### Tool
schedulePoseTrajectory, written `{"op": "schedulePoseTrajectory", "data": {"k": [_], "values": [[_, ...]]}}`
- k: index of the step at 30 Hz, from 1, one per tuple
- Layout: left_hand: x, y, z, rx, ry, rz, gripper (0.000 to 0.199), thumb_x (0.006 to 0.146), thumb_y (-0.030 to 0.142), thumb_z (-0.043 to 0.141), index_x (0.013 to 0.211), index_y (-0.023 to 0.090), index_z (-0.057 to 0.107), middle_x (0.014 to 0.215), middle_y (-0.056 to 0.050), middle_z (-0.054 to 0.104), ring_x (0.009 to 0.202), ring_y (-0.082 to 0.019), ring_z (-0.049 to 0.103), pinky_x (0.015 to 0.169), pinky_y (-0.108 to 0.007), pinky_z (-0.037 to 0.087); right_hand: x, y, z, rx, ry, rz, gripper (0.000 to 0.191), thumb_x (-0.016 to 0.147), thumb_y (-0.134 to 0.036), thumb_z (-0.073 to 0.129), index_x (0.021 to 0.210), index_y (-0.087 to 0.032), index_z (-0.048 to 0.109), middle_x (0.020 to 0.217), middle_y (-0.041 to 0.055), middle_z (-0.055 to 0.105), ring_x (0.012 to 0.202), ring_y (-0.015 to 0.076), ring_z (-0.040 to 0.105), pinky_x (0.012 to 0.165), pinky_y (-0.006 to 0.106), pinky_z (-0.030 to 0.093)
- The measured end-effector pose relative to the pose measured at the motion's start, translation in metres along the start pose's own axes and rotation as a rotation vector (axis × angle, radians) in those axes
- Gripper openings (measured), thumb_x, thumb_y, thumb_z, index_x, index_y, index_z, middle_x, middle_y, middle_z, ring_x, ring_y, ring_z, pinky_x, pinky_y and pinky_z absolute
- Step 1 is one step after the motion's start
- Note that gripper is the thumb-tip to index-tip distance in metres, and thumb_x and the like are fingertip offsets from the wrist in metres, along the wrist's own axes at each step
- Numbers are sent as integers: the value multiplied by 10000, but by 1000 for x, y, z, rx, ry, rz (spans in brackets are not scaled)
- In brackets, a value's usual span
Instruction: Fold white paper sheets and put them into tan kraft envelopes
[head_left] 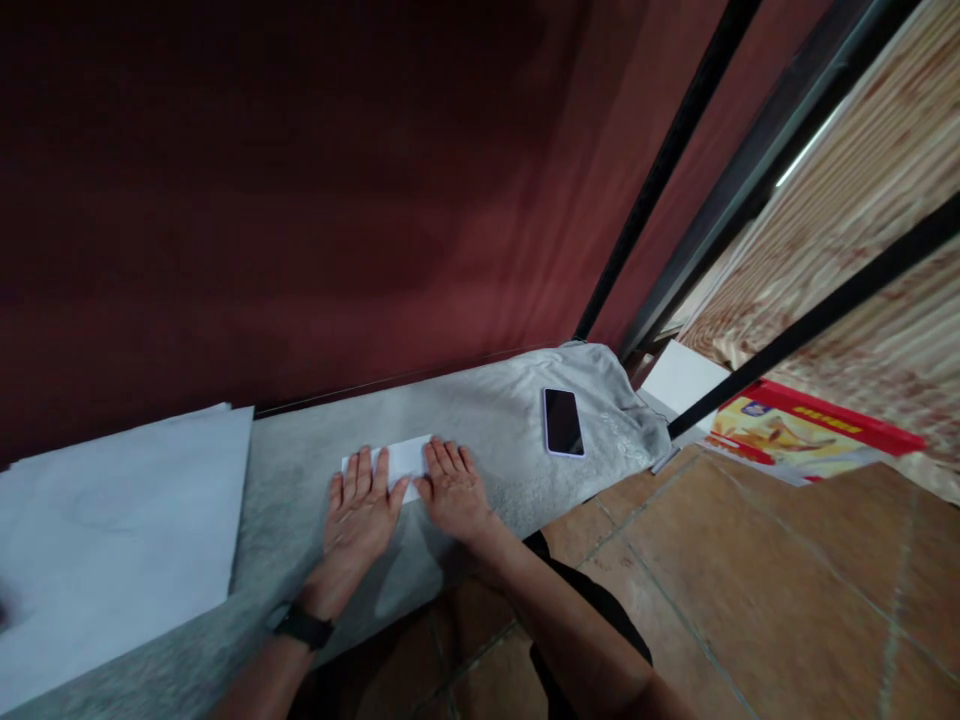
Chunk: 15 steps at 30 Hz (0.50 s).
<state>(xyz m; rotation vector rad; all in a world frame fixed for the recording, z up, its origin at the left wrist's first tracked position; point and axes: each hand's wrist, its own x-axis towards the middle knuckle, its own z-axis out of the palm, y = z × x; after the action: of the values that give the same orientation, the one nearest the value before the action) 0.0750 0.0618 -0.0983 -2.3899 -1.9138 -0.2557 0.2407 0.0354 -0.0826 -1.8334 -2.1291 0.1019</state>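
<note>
Spreading our palms, we are laying the left hand (361, 515) and the right hand (456, 495) over opposite ends of the small white paper (407, 458), probably so that it is lying flat and steady. We are holding both hands open, thumbs pointing inward, pinching nothing. The paper is resting on the grey cloth (300, 480), with the large sheets (127, 530) lying left and the phone (563, 422) right, both apart from it, seemingly giving our fingers room.
</note>
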Motion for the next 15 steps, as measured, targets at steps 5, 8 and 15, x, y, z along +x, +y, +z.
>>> {"op": "schedulePoseTrajectory", "data": {"k": [5, 8, 15], "values": [[-7, -4, -4, -19, 3, -37, 731, 991, 520, 328, 1540, 39, 357, 1628, -235, 305, 1524, -354, 261, 1224, -538, 213, -3, 2, 1, -8, 23, -10, 572, 1071, -431, 354, 1548, -118, 391, 1609, 94, 361, 1477, 265, 369, 1220, 432, 266], [-11, -7, -5, -25, 28, -46, 754, 992, 551, 304, 1542, 37, 351, 1628, -234, 304, 1525, -345, 264, 1223, -535, 224, -4, 1, 3, -14, 26, -14, 566, 1072, -403, 348, 1550, -101, 384, 1613, 102, 348, 1485, 275, 354, 1224, 440, 257], [-14, -8, -3, -21, 33, -68, 750, 985, 554, 343, 1543, 53, 357, 1629, -226, 308, 1531, -343, 248, 1228, -525, 219, -3, -4, 1, 10, 30, 34, 558, 1064, -385, 367, 1533, -88, 414, 1593, 143, 373, 1473, 297, 378, 1221, 486, 262]]}}
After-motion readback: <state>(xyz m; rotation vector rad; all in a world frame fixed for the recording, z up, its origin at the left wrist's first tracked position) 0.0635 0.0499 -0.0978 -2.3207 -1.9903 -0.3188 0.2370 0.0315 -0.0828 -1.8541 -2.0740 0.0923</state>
